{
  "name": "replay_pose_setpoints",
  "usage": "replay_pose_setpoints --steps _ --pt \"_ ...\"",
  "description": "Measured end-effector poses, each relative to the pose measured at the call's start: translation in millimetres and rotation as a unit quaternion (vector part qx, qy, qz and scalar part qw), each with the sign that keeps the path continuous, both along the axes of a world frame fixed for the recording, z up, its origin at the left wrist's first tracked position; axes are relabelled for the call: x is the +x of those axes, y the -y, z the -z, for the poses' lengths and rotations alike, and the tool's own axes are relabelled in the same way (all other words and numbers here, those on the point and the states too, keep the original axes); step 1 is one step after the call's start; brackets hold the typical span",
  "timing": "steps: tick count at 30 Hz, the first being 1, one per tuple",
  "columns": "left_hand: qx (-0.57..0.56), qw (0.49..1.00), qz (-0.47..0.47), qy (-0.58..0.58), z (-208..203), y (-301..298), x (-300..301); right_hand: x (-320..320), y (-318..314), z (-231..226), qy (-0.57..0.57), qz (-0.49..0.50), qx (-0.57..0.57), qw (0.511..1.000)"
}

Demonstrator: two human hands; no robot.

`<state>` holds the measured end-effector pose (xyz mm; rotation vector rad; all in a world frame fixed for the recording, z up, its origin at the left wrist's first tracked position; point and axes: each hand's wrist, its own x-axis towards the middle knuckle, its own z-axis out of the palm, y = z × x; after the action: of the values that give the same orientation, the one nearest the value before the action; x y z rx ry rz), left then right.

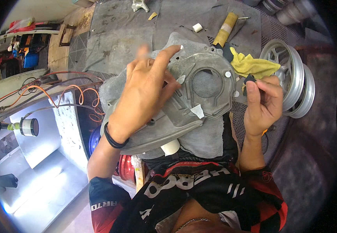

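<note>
A grey metal cover casting (pixel 164 126) with a large round opening lies before me on a grey cloth (pixel 205 139). My left hand (pixel 145 91) is over its left part, fingers apart. The outstretched index fingertip meets a small white bit (pixel 181 47) at the casting's far edge; whether it is stuck to the finger or the part I cannot tell. Torn whitish tape pieces (pixel 197 111) sit on the casting, and a round white patch (pixel 228 74) is near its right rim. Beside that rim, my right hand (pixel 263 101) pinches a small black piece (pixel 250 79) between thumb and fingers.
A yellow cloth (pixel 254 66) and silver wheels (pixel 292 77) stand to the right. Beyond the casting lie a yellowish tube (pixel 226 29) and a small white roll (pixel 197 27). Orange coiled hose (pixel 82 93) hangs at left, near a brightly lit booth (pixel 48 167).
</note>
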<state>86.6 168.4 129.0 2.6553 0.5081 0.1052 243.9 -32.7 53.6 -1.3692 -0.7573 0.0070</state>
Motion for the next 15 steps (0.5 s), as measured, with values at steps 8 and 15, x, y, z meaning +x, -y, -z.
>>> replay_pose_setpoints --steps 8,15 --pt "-0.076 0.996 -0.042 -0.014 -8.4 -2.1 1.2 0.0 0.1 -1.3 0.000 -0.013 -0.002 1.000" --pt "0.033 0.999 -0.020 0.028 -20.4 7.9 7.4 -0.8 -0.6 1.4 -0.005 -0.016 0.001 1.000"
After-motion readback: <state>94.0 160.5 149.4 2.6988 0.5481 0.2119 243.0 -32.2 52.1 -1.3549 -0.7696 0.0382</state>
